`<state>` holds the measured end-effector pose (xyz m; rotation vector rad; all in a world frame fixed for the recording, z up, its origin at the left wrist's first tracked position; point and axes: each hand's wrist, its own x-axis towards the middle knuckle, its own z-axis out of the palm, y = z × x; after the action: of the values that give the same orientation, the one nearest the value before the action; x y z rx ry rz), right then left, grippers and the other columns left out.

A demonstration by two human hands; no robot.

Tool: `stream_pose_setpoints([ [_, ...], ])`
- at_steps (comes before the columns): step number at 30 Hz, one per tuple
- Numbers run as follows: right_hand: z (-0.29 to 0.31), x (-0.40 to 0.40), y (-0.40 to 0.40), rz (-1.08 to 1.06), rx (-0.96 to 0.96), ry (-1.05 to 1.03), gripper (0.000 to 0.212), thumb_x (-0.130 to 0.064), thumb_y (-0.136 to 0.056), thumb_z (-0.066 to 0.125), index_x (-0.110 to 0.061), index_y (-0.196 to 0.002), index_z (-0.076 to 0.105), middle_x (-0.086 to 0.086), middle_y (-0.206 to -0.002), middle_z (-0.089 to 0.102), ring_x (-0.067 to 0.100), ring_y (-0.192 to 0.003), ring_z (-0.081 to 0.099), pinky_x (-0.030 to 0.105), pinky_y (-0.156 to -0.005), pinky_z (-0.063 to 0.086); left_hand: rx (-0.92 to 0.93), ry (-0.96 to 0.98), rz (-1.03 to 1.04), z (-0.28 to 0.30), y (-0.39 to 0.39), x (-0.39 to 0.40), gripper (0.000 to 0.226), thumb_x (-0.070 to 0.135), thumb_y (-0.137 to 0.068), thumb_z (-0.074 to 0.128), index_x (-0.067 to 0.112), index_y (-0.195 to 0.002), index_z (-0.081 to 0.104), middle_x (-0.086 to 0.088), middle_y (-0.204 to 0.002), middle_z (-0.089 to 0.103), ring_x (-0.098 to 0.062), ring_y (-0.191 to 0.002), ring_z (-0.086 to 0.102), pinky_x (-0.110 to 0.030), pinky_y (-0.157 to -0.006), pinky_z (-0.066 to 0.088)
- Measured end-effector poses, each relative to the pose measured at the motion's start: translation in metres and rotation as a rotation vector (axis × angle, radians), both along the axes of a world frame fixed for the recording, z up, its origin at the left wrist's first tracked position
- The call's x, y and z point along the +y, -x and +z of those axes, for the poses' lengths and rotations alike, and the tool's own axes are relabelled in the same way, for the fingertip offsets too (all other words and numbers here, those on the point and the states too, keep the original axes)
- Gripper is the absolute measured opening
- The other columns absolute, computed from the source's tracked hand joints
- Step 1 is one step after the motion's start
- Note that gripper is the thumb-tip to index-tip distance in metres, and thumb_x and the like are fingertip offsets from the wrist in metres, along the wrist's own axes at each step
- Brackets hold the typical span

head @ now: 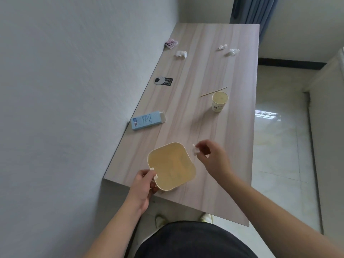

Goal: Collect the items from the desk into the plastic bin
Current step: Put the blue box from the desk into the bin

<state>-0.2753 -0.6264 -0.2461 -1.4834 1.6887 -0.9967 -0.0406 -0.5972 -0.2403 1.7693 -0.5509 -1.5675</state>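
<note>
The right hand pinches a small white scrap between thumb and fingertips just beside the right rim of the plastic bin, so I'd carry it left over the opening before letting go. The left hand is clamped on the bin's near-left handle, steadying it. The bin looks empty; the paper cup farther off seems empty too.

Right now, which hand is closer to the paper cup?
Right. The right hand is below the cream paper cup, pinching a white scrap. The left hand grips the bin farther away.
</note>
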Motion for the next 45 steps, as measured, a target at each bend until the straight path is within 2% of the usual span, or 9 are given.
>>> stream_pose_setpoints([
  [5, 0.027, 0.002, -0.042, 0.501, 0.277, -0.048, 0.031, -0.026, -0.092, 0.060, -0.033, -0.122, 0.060, -0.012, -0.113, 0.061, 0.004, -0.094, 0.058, 0.021, -0.081, 0.049, -0.012, -0.026, 0.039, -0.003, 0.000, 0.003, 0.026, 0.024, -0.094, 0.059, 0.004, -0.111, 0.055, -0.011, -0.080, 0.055, -0.019, -0.062, 0.049, -0.032, -0.055, 0.045],
  [13, 0.028, -0.042, -0.057, 0.323, 0.196, -0.002, 0.018, -0.027, -0.095, 0.054, -0.027, -0.109, 0.065, -0.013, -0.100, 0.064, 0.002, -0.084, 0.060, 0.024, -0.077, 0.051, 0.001, -0.004, 0.142, -0.005, -0.046, -0.015, 0.025, 0.023, -0.091, 0.062, 0.006, -0.108, 0.056, -0.011, -0.080, 0.051, -0.019, -0.065, 0.048, -0.034, -0.058, 0.046],
  [17, 0.016, -0.080, -0.070, 0.187, 0.138, -0.137, 0.014, -0.030, -0.093, 0.055, -0.032, -0.103, 0.066, -0.018, -0.091, 0.065, -0.003, -0.080, 0.059, 0.015, -0.064, 0.043, 0.045, 0.018, 0.160, -0.004, -0.076, -0.033, 0.026, 0.022, -0.091, 0.063, 0.006, -0.110, 0.055, -0.014, -0.091, 0.056, -0.021, -0.070, 0.051, -0.031, -0.056, 0.049],
  [25, -0.025, -0.178, -0.104, -0.056, 0.072, -0.419, 0.026, -0.027, -0.093, 0.047, -0.019, -0.106, 0.067, -0.005, -0.086, 0.069, 0.013, -0.075, 0.066, 0.029, -0.060, 0.051, 0.091, 0.011, 0.090, -0.003, -0.129, -0.065, 0.018, 0.022, -0.086, 0.068, 0.012, -0.099, 0.059, -0.011, -0.084, 0.059, -0.023, -0.072, 0.051, -0.036, -0.064, 0.046],
  [33, -0.072, -0.235, -0.130, -0.099, 0.257, -0.602, 0.041, -0.021, -0.095, 0.046, -0.007, -0.133, 0.051, 0.015, -0.129, 0.059, 0.031, -0.114, 0.056, 0.032, -0.087, 0.044, 0.146, 0.002, 0.124, -0.014, -0.151, -0.088, 0.019, 0.020, -0.086, 0.069, 0.012, -0.100, 0.060, -0.005, -0.073, 0.063, -0.017, -0.065, 0.056, -0.033, -0.060, 0.047],
  [36, -0.084, -0.244, -0.136, -0.111, 0.304, -0.637, 0.035, -0.019, -0.094, 0.046, -0.006, -0.126, 0.055, 0.014, -0.123, 0.061, 0.031, -0.109, 0.058, 0.029, -0.076, 0.041, 0.148, 0.028, 0.140, -0.020, -0.159, -0.093, 0.018, 0.020, -0.084, 0.070, 0.013, -0.096, 0.058, 0.006, -0.055, 0.061, -0.007, -0.051, 0.054, -0.030, -0.055, 0.045],
  [40, -0.091, -0.254, -0.142, -0.122, 0.368, -0.678, 0.032, -0.028, -0.096, 0.042, -0.006, -0.106, 0.062, 0.014, -0.107, 0.066, 0.029, -0.085, 0.058, 0.030, -0.068, 0.043, 0.105, 0.052, 0.149, -0.026, -0.165, -0.090, 0.018, 0.022, -0.086, 0.069, 0.012, -0.098, 0.059, 0.006, -0.062, 0.068, -0.008, -0.057, 0.063, -0.031, -0.057, 0.051],
  [43, -0.095, -0.258, -0.144, -0.085, 0.444, -0.681, 0.042, -0.041, -0.098, 0.038, -0.006, -0.104, 0.062, 0.013, -0.104, 0.066, 0.032, -0.092, 0.062, 0.031, -0.068, 0.043, 0.090, 0.049, 0.145, -0.028, -0.166, -0.084, 0.018, 0.020, -0.086, 0.069, 0.010, -0.097, 0.058, 0.001, -0.068, 0.070, -0.014, -0.062, 0.064, -0.037, -0.063, 0.051],
  [45, -0.094, -0.263, -0.145, -0.058, 0.461, -0.703, 0.028, -0.026, -0.095, 0.048, -0.005, -0.106, 0.062, 0.015, -0.108, 0.066, 0.033, -0.097, 0.063, 0.031, -0.068, 0.043, 0.090, 0.047, 0.151, -0.028, -0.168, -0.082, 0.017, 0.017, -0.086, 0.068, 0.009, -0.096, 0.058, -0.004, -0.074, 0.072, -0.019, -0.068, 0.066, -0.039, -0.065, 0.051],
])
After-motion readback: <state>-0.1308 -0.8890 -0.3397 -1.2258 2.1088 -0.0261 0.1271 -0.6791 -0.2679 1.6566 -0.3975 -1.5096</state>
